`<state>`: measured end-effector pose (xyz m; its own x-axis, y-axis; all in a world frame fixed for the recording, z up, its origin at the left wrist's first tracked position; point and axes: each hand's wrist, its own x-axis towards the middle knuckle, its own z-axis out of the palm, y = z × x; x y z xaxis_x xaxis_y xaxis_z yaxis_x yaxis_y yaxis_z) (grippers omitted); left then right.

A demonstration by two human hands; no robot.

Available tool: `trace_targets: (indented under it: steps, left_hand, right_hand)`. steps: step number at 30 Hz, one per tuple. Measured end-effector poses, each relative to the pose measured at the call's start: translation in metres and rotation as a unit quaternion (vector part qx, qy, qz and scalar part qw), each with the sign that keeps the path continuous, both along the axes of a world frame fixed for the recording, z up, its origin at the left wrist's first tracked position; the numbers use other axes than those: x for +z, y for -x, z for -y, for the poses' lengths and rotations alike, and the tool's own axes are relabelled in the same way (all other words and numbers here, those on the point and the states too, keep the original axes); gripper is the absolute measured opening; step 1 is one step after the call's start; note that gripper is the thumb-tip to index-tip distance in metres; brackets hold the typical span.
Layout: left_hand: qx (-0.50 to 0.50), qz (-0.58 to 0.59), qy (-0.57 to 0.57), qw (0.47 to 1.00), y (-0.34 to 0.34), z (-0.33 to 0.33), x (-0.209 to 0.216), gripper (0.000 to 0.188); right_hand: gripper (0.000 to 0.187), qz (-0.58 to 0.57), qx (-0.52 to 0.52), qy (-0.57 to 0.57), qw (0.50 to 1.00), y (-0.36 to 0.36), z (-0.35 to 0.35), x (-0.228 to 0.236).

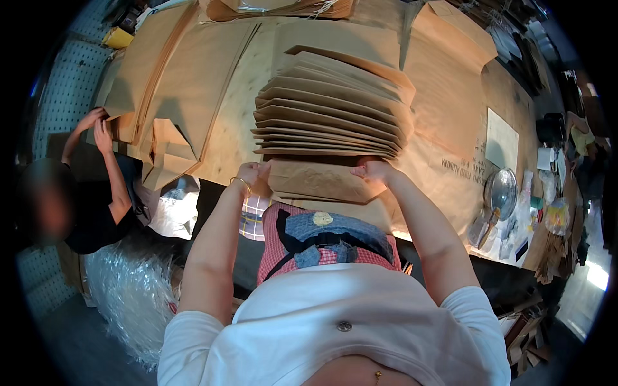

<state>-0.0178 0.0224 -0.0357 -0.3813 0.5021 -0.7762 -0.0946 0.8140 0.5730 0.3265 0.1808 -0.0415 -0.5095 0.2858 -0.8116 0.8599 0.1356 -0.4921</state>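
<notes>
While both of my forearms reach forward from the lower edge, elbows bent outward, the two grips face each other across one folded brown kraft-paper piece (322, 181). This piece is located at the front edge of the pale wooden bench (239, 106), directly before my waist.

Left grip (255, 177): fingers curled, pinching the left end of the piece; one thin gold-coloured bracelet (241, 186) encircles the wrist. Right grip (374, 171): turned inward, thumb and fingers pinching the upper right corner; its rear fingers are partly hidden.

Count of items:
- Held piece: one.
- Fanned stack of brown kraft-paper pieces (328, 109): one, just beyond the grips. At least eight overlapping layers are visible; the exact number cannot be determined.
- Large flat brown paper bag with dark print (444, 96): one visible on top, right of the stack.
- White rectangular sheet (502, 138): one, lying farther right.
- Round shiny shallow dish (501, 193): one, near the right edge of the bench.
- Wooden-handled brush (490, 226): one, at the dish's near side.
- Co-worker's hands (98, 122): two, at far left, close together beside brown paper.
</notes>
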Motion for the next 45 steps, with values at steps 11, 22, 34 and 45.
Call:
trace_targets:
  steps: [11, 22, 34, 45]
  left_hand:
    - [0.127, -0.008, -0.088, 0.988, -0.006, 0.015, -0.06, 0.009]
    - [0.3, 0.234, -0.135, 0.915, 0.008, -0.157, 0.061, 0.012]
    - [0.063, 0.08, -0.159, 0.982, 0.011, 0.025, -0.035, 0.014]
    - [0.162, -0.002, -0.136, 0.977, -0.029, 0.009, -0.022, 0.012]
  right_hand:
    - [0.048, 0.117, 0.046, -0.199, 0.972, -0.068, 0.059, -0.003]
    - [0.078, -0.214, 0.076, -0.497, 0.837, 0.006, 0.095, 0.008]
    - [0.025, -0.085, 0.063, 0.003, 0.994, 0.014, -0.023, 0.027]
    - [0.03, 0.031, 0.051, -0.26, 0.964, -0.091, 0.031, -0.054]
